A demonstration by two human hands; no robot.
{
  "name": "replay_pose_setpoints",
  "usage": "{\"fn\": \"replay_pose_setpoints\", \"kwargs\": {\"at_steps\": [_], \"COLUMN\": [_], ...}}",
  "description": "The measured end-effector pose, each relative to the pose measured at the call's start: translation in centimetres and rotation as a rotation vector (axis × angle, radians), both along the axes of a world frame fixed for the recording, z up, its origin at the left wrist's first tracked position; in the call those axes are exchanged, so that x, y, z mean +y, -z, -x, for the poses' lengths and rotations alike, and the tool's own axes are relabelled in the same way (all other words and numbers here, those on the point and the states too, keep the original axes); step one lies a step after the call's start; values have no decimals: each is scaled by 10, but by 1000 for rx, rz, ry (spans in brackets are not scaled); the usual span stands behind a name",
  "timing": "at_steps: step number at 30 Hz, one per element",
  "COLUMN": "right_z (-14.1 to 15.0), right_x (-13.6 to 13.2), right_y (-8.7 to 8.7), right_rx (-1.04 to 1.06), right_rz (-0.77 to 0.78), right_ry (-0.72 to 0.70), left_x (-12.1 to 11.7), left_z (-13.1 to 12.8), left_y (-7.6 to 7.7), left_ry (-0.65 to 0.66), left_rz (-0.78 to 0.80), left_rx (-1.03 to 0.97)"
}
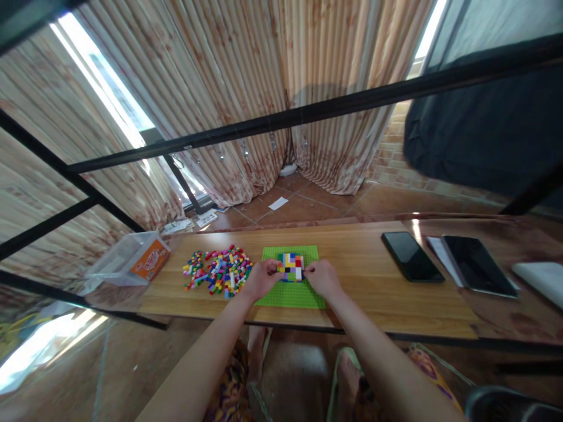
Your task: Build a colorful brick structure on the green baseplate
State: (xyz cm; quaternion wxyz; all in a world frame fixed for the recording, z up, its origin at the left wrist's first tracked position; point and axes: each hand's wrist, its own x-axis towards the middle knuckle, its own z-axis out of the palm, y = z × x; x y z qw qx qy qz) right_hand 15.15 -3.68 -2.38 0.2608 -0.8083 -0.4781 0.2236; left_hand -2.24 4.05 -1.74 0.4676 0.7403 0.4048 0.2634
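Note:
A flat block of many-coloured toy building bricks (291, 268) sits on the lime-green baseplate (290, 298). At the block's left side, my left hand (263, 279) has its thumb and fingers closed against the edge. From the opposite side, my right hand (324, 278) pinches the right edge near a white brick. Whether a small loose brick is also between the fingers of either hand is too small to tell. A spread pile of loose bricks (229, 269) lies on the wooden board just left of the baseplate.
A clear plastic box (125, 258) with an orange label stands at the board's left end. To the right lie a black phone (412, 257) and a dark tablet-like device (479, 265) on white paper. A black metal bar (264, 124) crosses beyond the table, before curtains.

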Motion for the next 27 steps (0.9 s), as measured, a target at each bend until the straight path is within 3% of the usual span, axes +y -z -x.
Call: {"fn": "replay_pose_setpoints", "kwargs": {"at_steps": [10,16,27], "right_z": [-10,-18,-18], "right_x": [4,14,17], "right_y": [7,15,11], "right_rx": [69,132,93], "right_rz": [-15,23,74], "right_ry": [-40,1,-20], "left_x": [0,-1,3], "left_z": [3,4,4], "left_y": [3,-1,3], "left_ry": [14,26,32], "left_rz": [-60,-7,52], "left_rx": [32,14,-5]}}
